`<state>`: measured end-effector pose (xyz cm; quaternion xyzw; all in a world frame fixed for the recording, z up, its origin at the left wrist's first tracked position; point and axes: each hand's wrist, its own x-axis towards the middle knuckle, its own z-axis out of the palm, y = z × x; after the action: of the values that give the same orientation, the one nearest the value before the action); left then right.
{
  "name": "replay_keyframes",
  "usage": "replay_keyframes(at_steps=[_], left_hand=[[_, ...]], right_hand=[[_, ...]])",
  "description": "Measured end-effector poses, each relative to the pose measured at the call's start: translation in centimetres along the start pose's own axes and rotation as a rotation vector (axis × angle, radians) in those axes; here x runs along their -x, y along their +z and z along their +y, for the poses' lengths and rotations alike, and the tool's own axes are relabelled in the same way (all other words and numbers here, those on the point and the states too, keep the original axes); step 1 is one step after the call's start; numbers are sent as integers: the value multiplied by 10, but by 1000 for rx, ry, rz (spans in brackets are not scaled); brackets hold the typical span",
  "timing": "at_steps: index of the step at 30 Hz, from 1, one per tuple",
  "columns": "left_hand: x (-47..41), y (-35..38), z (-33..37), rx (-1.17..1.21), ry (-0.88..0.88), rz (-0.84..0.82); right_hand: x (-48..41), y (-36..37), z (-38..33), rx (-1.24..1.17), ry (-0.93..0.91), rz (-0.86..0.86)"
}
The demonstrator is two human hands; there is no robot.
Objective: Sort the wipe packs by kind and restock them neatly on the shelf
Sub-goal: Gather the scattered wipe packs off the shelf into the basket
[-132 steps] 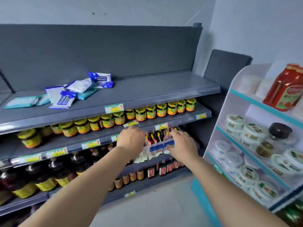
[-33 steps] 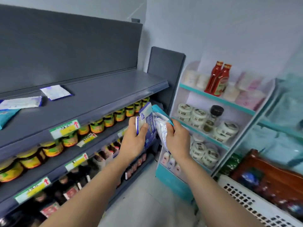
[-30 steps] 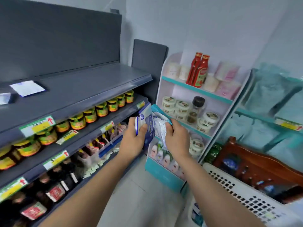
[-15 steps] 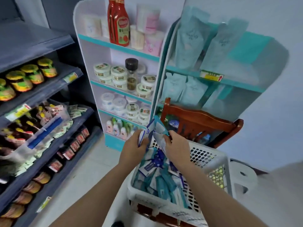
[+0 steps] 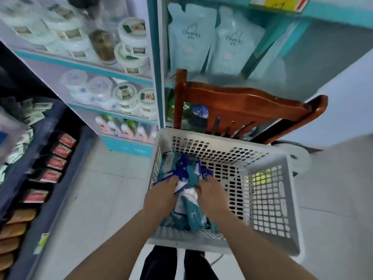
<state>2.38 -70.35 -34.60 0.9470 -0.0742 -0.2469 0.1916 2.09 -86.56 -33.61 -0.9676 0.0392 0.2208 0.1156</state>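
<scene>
Grip of left hand (image 5: pixel 161 196), right hand (image 5: pixel 212 193) on wipe packs (image 5: pixel 184 169), print unreadable.

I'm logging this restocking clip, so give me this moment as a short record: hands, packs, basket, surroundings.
left hand: down in the basket, grips packs
right hand: in the basket beside the left hand, grips packs
packs: blue, teal and white, heaped at the basket's left side
basket: white, perforated walls
behind basket: wooden chair; pale pouches under a teal shelf
</scene>
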Motion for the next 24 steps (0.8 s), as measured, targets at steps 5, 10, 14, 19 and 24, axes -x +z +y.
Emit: replay_keyframes(at_steps=[5,10,14,19,24], left_hand=[[-24,58,-23,-155,36,-388],[-30,96,-43,-234,-12,-547],[-29,101,-43,-190,-29,-504],[-20,79,-27,-206,-84,-310],[4,46,-9,-278,-148,-178]], right_hand=[[-21,69,19,-27,5,-271],[-30,110,34,-30,-117,-482],[-32,117,39,-33,-151,-429],[-31,98,39,-18,-186,-356],[-23,59,34,87,-290,-274]])
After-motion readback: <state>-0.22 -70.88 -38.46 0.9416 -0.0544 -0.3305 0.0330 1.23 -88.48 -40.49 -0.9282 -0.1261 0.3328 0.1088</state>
